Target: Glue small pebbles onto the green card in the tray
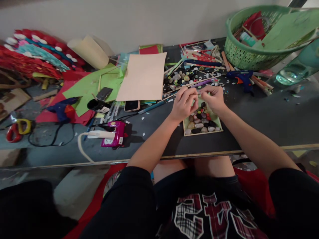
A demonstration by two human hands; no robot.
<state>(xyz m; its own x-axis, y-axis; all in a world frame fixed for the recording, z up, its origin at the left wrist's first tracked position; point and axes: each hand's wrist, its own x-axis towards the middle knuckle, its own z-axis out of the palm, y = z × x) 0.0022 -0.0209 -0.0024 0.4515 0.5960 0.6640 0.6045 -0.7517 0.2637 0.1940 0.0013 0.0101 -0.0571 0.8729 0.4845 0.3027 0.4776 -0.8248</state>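
My left hand (pixel 184 103) and my right hand (pixel 213 99) meet over the far part of a shallow green tray (pixel 203 133). Fingers of both are pinched together around something too small to make out. Smooth pebbles (pixel 199 125) in white, brown, black and red fill the near part of the tray, while my hands hide part of its far end. Just beyond them lie a purple stick (pixel 201 83) and a loose heap of stones (pixel 177 77).
A beige sheet (pixel 144 77) lies over a phone (pixel 132 106) left of my hands. Blue glue guns (pixel 241 77), a green basket (pixel 246 52), a glass (pixel 290 74), a magenta power socket (pixel 114 133), a black cup (pixel 96 105) and scissors (pixel 17 130) surround the work area.
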